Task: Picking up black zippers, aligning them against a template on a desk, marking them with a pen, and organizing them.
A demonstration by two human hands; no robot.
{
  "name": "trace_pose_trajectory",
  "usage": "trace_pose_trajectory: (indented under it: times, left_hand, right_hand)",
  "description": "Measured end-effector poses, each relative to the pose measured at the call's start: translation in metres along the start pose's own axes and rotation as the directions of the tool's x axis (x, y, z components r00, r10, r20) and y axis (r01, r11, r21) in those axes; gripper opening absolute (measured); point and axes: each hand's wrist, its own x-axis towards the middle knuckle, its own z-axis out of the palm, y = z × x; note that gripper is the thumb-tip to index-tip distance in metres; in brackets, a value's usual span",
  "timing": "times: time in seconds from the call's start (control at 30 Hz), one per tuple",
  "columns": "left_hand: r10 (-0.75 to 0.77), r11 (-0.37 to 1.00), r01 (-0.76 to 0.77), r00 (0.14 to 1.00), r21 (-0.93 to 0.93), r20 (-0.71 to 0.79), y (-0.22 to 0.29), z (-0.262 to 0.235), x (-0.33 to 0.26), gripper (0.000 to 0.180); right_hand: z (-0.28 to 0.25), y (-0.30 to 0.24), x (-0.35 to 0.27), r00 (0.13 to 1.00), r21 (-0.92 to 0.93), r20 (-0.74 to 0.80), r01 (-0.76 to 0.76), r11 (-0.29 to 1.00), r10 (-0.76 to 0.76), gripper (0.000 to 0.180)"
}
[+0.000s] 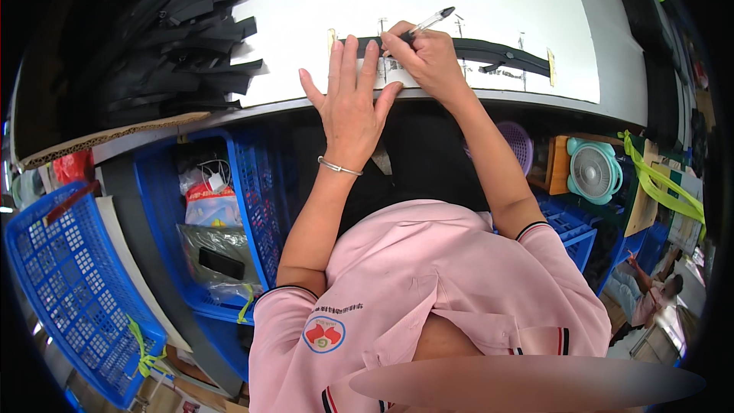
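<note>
A long black strip (pixel 478 49), seemingly fabric, lies across the white sheet (pixel 566 23) on the table. It has a small round piece and a dangling tab near its right part. My left hand (pixel 352 99) presses flat over the strip's left part, fingers spread. In my right hand (pixel 433 63) is a clear pen (pixel 433 20) with a black end pointing up and to the right. Its tip is hidden behind my fingers, down at the strip just right of my left fingertips. Dark marks and yellowish tape pieces (pixel 552 67) show around the strip.
Many black strips (pixel 183 30) are heaped at the table's left. Below the edge stand a blue crate (pixel 256 206) holding bags and a phone (pixel 222 263), and another blue basket (pixel 69 291). A teal fan (pixel 595 171) sits at right. Another person (pixel 650 291) is farther off.
</note>
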Motion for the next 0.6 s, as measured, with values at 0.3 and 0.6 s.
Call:
trace_pose_trajectory:
  times: [0.3,0.6]
  left_hand:
    - [-0.03,0.999,0.029,0.997,0.013,0.075,-0.001,0.0,-0.002,0.066]
    - [-0.015,0.999,0.013,0.998,0.035,0.06,-0.002,0.0,-0.003,0.066]
  right_hand:
    - [-0.026,-0.015,-0.011,0.984,0.248,-0.136,-0.076,0.966,0.112,0.025]
    - [-0.08,0.019,-0.029,0.915,0.038,-0.362,-0.178,0.983,0.179,0.031]
